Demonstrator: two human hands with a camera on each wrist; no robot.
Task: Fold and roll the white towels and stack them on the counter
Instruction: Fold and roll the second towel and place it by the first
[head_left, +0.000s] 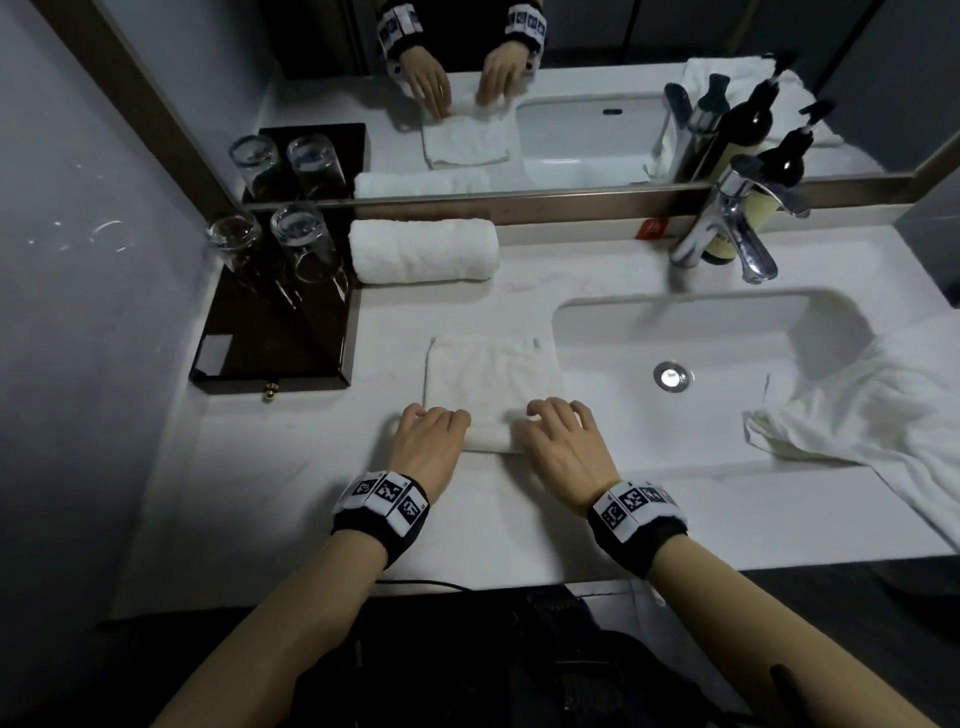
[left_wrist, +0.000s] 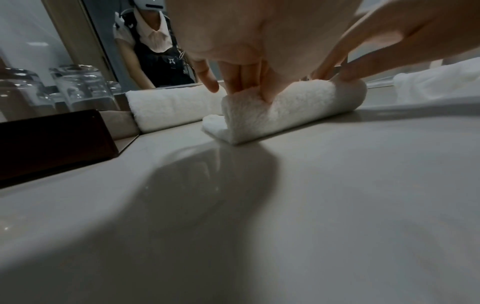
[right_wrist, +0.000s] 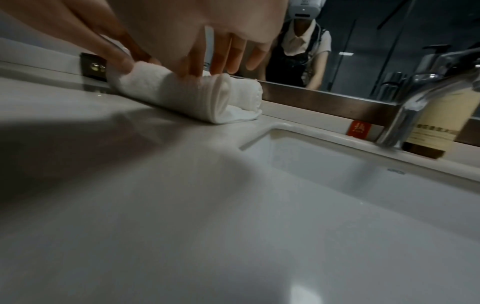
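A folded white towel (head_left: 491, 371) lies flat on the white counter (head_left: 311, 493), left of the sink. Its near end is wound into a short roll (left_wrist: 285, 111) (right_wrist: 182, 96). My left hand (head_left: 428, 431) curls over the roll's left end, with its fingers (left_wrist: 241, 80) pushed down on the roll's far side. My right hand (head_left: 561, 431) curls over the right end, where the spiral of layers shows below its fingers (right_wrist: 226, 55). A finished rolled towel (head_left: 423, 251) (left_wrist: 166, 107) lies along the back wall. A loose white towel (head_left: 857, 415) hangs over the sink's right edge.
The sink basin (head_left: 727, 332) opens just right of the towel, with a chrome faucet (head_left: 727, 234) and a soap bottle (right_wrist: 436, 121) behind it. Two upturned glasses (head_left: 291, 234) stand on a dark tray (head_left: 270, 353) at the left. A mirror (head_left: 519, 130) runs along the back.
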